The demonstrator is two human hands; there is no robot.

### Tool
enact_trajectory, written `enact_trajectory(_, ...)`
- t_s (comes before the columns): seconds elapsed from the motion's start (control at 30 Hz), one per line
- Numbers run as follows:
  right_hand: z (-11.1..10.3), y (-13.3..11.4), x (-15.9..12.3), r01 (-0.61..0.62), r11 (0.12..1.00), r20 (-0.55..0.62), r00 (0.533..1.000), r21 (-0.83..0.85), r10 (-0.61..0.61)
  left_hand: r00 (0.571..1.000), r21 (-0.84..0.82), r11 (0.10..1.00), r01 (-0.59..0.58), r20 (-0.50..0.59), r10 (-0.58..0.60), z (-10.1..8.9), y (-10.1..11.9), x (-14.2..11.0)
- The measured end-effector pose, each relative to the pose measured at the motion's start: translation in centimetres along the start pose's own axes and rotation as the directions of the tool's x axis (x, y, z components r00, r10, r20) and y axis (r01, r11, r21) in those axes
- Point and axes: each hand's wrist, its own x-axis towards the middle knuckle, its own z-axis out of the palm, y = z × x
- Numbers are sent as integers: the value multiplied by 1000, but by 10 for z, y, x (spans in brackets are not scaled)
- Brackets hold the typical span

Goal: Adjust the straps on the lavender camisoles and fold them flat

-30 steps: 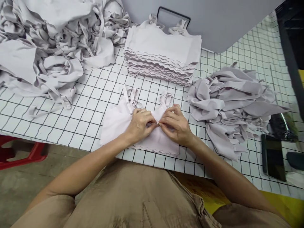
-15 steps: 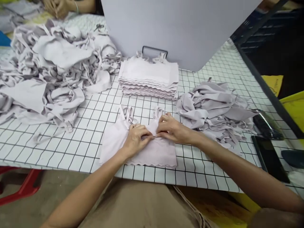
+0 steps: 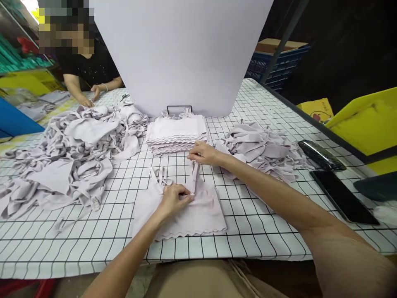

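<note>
Here's the pale garment (image 3: 198, 215), spread on the gridded worktop (image 3: 108, 248) just in front of the folded stack (image 3: 176, 132)! The left hand (image 3: 175, 198) is pinched on its neckline, by the foot of a strap (image 3: 194, 178); the right hand (image 3: 201, 154), at the stack's near right corner, clamps that strap's upper end, holding it taut! Left of the stack, a big tangled pile (image 3: 89, 132); right of it, a smaller heap (image 3: 257, 145). Beyond the stack, to its left, a person in black (image 3: 89, 66) works both hands.

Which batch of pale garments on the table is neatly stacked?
The middle stack, before the upright grey panel: it lies flat in layers, whereas the left heap and the right heap are jumbled.
</note>
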Motion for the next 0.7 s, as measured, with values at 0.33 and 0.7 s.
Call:
enact_trajectory(0.33,55,-63,-95,-63,982,-167,985,-179,33,905,488,847,-209,-231,357,2,-3,-80)
enact_trajectory(0.7,91,-91,-174,-170,947,77,977,-272,198,987,684,730,-19,-105,123,-6,-45,-103)
